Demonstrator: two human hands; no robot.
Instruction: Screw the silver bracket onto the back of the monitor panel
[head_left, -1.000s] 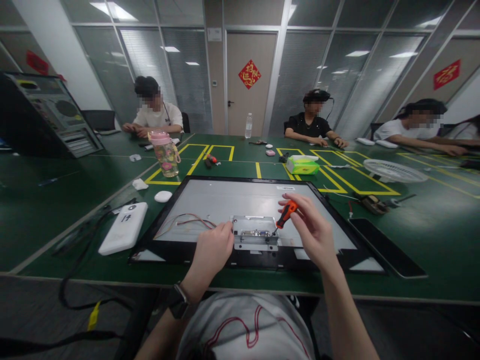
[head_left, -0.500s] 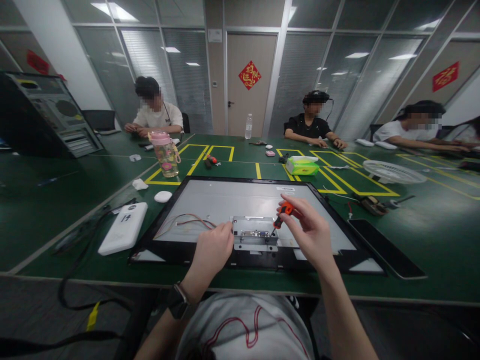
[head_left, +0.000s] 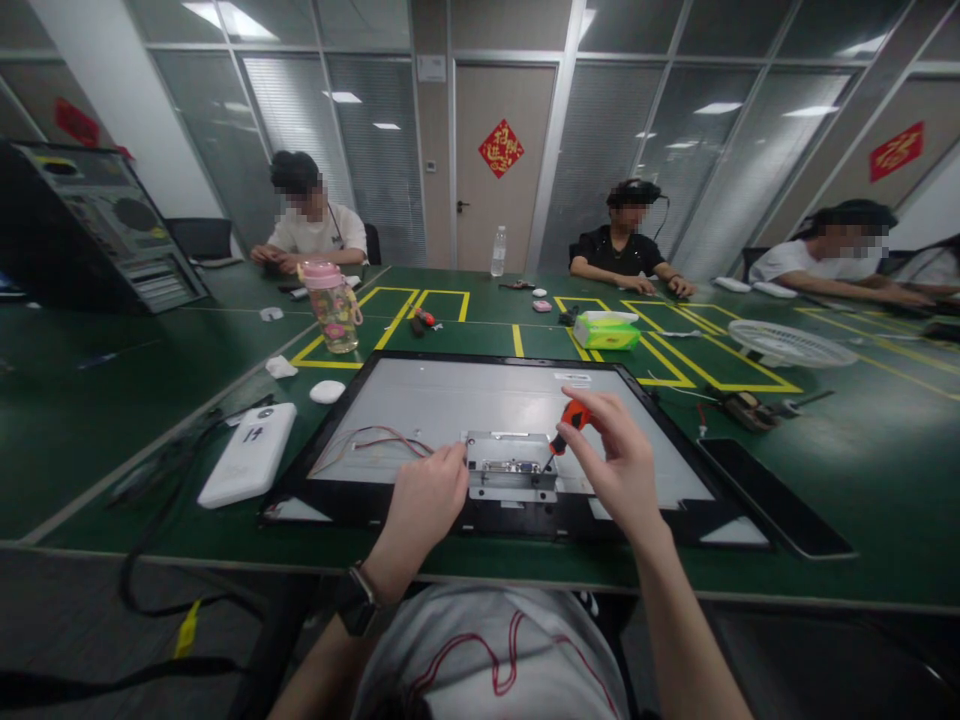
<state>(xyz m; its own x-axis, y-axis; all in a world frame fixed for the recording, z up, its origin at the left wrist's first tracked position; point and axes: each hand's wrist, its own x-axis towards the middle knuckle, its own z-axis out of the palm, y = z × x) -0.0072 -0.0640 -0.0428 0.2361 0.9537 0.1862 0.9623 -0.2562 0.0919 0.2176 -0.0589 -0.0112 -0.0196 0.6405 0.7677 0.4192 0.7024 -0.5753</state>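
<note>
A flat display panel (head_left: 465,395) with a black frame lies in front of me, its grey back facing up. On its near part sits a metal bracket (head_left: 513,493) with a row of connector ports. My left hand (head_left: 427,497) is closed at the bracket's left end, its fingertips pinching that edge. Thin wires (head_left: 379,432) run over the panel beside those fingers. In my right hand (head_left: 621,462), thumb and fingers grip the red and black handle of a screwdriver (head_left: 574,416). Its shaft slants down to the bracket's right end; the tip's exact contact is too small to tell.
A white power bank (head_left: 250,455) and a white round object (head_left: 327,392) lie left of the panel. A black phone (head_left: 772,497) is close on its right. Beyond stand a pink-lidded bottle (head_left: 330,310) and a green tissue pack (head_left: 606,331). Several people sit across the table.
The fingers of my right hand have shifted slightly around the screwdriver handle. My left hand stays at the bracket, and the panel has not moved.
</note>
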